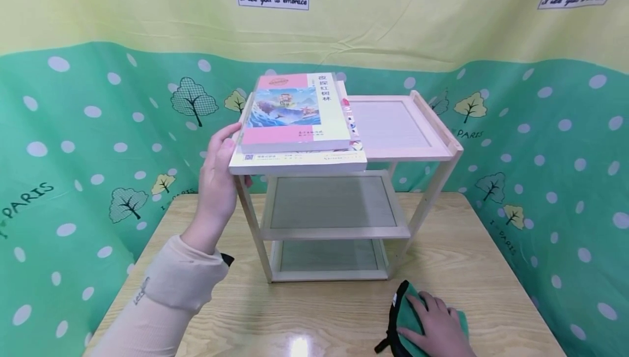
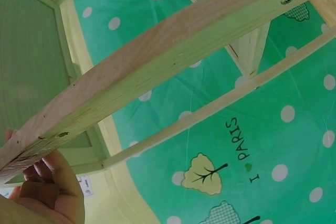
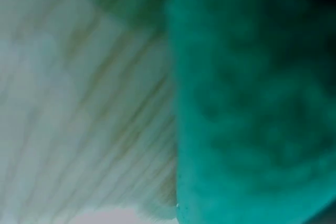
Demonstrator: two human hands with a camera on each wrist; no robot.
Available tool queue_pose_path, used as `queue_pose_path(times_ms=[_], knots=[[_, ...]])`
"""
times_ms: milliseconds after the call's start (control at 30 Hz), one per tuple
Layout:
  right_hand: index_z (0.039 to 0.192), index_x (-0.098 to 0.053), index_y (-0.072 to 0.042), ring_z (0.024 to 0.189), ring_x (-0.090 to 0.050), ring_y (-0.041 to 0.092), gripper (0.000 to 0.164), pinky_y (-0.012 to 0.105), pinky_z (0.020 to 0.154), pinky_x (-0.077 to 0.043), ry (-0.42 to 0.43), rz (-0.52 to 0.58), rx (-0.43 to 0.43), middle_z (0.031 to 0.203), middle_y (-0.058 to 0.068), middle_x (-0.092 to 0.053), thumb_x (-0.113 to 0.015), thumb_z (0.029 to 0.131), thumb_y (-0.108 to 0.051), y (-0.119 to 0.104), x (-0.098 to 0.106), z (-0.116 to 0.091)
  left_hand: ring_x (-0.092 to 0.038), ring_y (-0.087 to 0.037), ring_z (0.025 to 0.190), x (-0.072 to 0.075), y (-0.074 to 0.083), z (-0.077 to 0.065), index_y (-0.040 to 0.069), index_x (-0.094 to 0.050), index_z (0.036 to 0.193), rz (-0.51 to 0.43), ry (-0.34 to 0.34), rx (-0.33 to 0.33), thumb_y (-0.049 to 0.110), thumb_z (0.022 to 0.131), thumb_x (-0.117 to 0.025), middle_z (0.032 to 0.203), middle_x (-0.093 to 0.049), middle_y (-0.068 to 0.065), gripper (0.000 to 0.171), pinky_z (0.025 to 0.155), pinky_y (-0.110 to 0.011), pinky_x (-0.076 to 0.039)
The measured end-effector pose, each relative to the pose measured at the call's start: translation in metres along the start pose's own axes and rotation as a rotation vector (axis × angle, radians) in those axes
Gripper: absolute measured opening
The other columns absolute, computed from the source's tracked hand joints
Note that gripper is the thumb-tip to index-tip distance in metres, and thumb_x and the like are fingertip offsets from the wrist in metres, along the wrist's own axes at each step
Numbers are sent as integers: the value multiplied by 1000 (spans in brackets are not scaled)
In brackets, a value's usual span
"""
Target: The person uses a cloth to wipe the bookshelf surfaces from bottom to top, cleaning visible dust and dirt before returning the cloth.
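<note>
A three-tier pale wooden shelf stands on the table, two books stacked on the left of its top. The upper book has a pink and cream cover with a sea picture; the larger white book lies beneath. My left hand grips the shelf's upper left corner beside the books. In the left wrist view its fingers bend round the wooden frame. On the table at the lower right, my right hand grips a green cloth with black trim. The cloth fills half the right wrist view, blurred.
The wood-grain table runs under the shelf. A green and yellow printed curtain surrounds the table at the back and both sides. The right part of the shelf's top shows its bare panel.
</note>
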State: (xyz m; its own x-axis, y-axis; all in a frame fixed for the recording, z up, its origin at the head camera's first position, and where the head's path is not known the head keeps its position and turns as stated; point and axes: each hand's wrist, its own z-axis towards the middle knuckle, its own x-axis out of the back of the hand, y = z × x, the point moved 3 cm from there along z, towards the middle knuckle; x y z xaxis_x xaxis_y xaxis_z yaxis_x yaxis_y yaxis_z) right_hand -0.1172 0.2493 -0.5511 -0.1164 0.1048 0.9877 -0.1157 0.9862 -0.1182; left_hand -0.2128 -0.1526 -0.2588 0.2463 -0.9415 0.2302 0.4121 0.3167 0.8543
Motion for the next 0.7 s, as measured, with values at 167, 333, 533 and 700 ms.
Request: queue_pose_path(times_ms=[167, 333, 533, 700], knots=[[130, -62, -14, 113, -59, 38, 83, 51, 75, -46, 3, 12, -12, 128, 18, -59, -62, 75, -76, -2, -1, -1, -50, -20, 58, -1, 1, 0, 29, -42, 146, 15, 5, -5, 44, 104, -25, 88, -60, 2, 48, 58, -29, -48], [126, -64, -16, 108, -61, 37, 65, 53, 78, -48, -1, 17, -27, 123, 17, -61, -68, 81, -62, -4, -2, 0, -50, -20, 57, 0, 1, 0, 30, -43, 146, 30, 15, -10, 44, 103, -25, 85, -60, 1, 48, 57, -30, -47], [124, -66, -16, 104, -63, 36, 52, 54, 79, -51, 23, 38, -24, 118, 16, -63, -70, 85, -51, -8, -2, -1, -50, -20, 56, 0, 1, -1, 30, -44, 145, -2, 13, -13, 44, 104, -26, 85, -60, 2, 47, 56, -30, -46], [123, -66, -14, 98, -65, 32, 45, 51, 77, -53, 49, 65, -20, 114, 15, -64, -72, 87, -41, -11, -2, -2, -50, -20, 57, -1, 1, 0, 31, -45, 144, -8, 9, -6, 45, 104, -26, 85, -60, 0, 46, 57, -30, -47]])
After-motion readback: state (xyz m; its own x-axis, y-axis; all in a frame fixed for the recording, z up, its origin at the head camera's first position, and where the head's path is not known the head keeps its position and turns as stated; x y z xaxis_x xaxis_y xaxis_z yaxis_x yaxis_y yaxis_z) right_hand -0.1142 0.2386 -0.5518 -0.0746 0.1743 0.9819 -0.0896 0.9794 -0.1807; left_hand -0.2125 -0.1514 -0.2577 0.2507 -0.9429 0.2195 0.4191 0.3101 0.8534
